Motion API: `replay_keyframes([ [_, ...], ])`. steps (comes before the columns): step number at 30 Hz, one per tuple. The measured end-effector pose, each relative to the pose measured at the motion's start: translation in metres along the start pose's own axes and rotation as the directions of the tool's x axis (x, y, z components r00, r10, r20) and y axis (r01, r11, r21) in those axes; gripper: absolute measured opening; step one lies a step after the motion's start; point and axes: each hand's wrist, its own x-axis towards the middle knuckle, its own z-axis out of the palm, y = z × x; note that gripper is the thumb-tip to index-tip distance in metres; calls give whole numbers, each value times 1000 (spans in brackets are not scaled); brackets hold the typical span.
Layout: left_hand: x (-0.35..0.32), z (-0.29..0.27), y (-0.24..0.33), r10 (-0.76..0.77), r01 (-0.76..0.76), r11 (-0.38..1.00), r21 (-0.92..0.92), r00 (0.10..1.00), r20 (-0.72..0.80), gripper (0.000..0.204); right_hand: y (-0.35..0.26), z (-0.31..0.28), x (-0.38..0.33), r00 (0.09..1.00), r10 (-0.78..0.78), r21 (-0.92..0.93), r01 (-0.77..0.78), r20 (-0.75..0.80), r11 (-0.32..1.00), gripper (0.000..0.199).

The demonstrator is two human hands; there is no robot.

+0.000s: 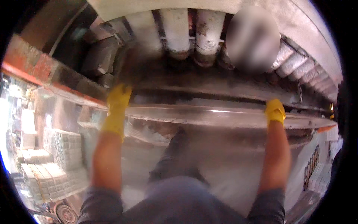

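At the lower edge of my view, two grey sleeves [102,203] flank a grey garment [179,194], with a dark trouser leg [167,160] ahead of it above the pale floor [227,160]. Bare forearms [276,156] extend forward from the sleeves, set well apart, each ending in a yellow glove [116,119].

I have the right hand [276,109] on the long metal bar [201,115], toward its right part; the fingers are curled and appear to grip the far edge. I have the left hand [119,97] at the visible left end of the bar. Blur masks its fingers, so I cannot tell whether it is closed. The bar lies crosswise ahead of the body and continues to the right past the right hand.

Beyond the bar, I observe a dark brown ledge [209,87] running roughly parallel to it. Behind the ledge stands a row of pale cylinders [175,31], partly covered by a blurred oval patch [253,39]. To the left, a worn orange beam [31,65] slants inward; outside it are stacked pale blocks [56,175] and a wheel [66,213].
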Motion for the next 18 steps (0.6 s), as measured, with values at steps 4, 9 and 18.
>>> replay_keyframes([
  [4, 9, -19, 18, -126, 123, 992, 32, 983, 131, 52, -4, -1, 3, 998, -48, -32, 47, -27, 998, 29],
  [9, 12, -12, 12, -127, 126, 992, 10, 987, 103, 50, 11, 33, 36, 999, 3, 23, -2, -53, 1000, 30],
  [18, -19, -25, 2, -75, 78, 997, -15, 988, 134, 49, 11, 33, -16, 985, 172, 141, -169, -10, 976, 39],
])
